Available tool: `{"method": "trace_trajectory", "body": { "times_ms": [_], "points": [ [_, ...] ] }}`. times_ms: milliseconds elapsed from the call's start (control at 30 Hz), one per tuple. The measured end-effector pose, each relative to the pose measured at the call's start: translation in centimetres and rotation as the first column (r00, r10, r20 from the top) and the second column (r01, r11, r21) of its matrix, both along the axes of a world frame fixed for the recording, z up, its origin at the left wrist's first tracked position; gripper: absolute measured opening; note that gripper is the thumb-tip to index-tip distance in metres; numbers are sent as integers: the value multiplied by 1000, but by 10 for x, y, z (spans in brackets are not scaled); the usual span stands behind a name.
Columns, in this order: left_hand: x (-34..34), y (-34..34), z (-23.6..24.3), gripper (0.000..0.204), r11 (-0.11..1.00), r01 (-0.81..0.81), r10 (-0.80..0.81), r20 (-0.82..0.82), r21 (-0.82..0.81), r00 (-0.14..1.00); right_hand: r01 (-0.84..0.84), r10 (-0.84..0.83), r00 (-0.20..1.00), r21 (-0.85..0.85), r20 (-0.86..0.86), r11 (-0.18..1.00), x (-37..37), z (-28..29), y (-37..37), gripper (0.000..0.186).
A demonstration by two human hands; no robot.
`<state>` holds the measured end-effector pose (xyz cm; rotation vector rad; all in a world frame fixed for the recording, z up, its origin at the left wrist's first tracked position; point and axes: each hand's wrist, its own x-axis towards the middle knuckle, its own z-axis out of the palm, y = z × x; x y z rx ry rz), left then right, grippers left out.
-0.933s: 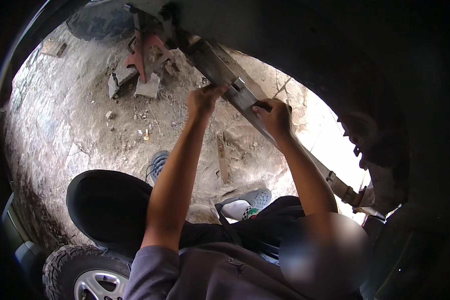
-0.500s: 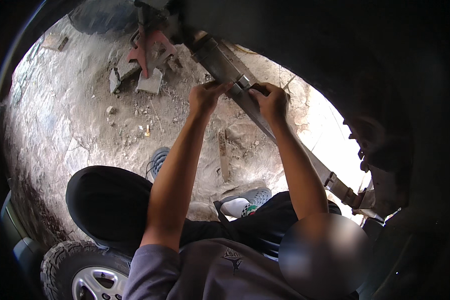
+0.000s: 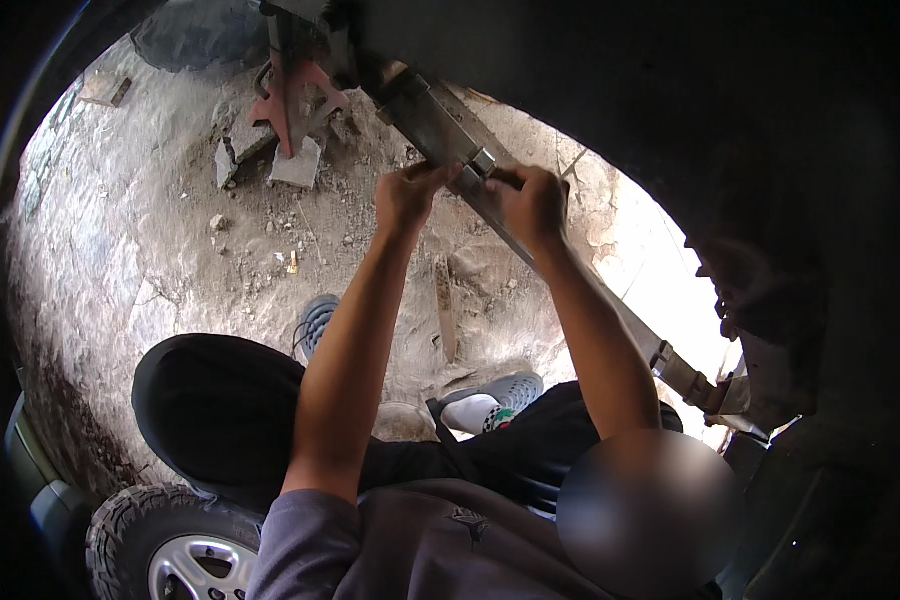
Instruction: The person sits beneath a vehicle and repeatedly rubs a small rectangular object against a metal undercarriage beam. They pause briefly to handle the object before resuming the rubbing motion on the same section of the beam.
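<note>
A long metal driveshaft (image 3: pixel 438 122) runs slantwise from the upper middle toward the lower right, under a dark vehicle body. Around it sits a narrow shiny metal band (image 3: pixel 483 162). My left hand (image 3: pixel 406 200) reaches the shaft's left side, with thumb and fingers pinched together at the band's edge. On the other side, my right hand (image 3: pixel 536 205) has its fingers curled in against the band. Both sets of fingertips partly hide what they grip.
A red jack stand (image 3: pixel 288 110) stands among broken concrete blocks (image 3: pixel 297 165) at the upper left. A flat strip (image 3: pixel 445 310) lies on the rough ground between my forearms. A wheel (image 3: pixel 185 545) is at the lower left. Dark vehicle parts (image 3: pixel 745 285) hang at the right.
My right hand has shifted slightly left, and its fingers have curled in closer to the band. My left hand stays at nearly the same spot.
</note>
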<state>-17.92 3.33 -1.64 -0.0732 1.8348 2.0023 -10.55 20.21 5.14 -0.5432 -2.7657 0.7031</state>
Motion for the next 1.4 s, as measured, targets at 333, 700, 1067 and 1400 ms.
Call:
{"method": "trace_trajectory", "body": {
  "times_ms": [333, 700, 1067, 1400],
  "points": [
    [-3, -3, -5, 42, 995, 16, -18, -24, -96, 1000, -64, 65, 998, -15, 22, 998, -5, 11, -5, 19],
    [0, 2, 10, 45, 992, 24, -27, -22, -125, 999, 29, -30, 999, -56, -13, 998, -19, -6, 22, 22],
    [-4, 6, -12, 44, 997, -20, 16, -48, -69, 999, 48, -44, 998, -94, 47, 994, -19, -5, 12, 26],
    [-4, 2, 8, 47, 971, 58, -69, -40, -231, 997, 181, -179, 974, 5, -139, 983, -15, -7, 41, 26]
  ]
}}
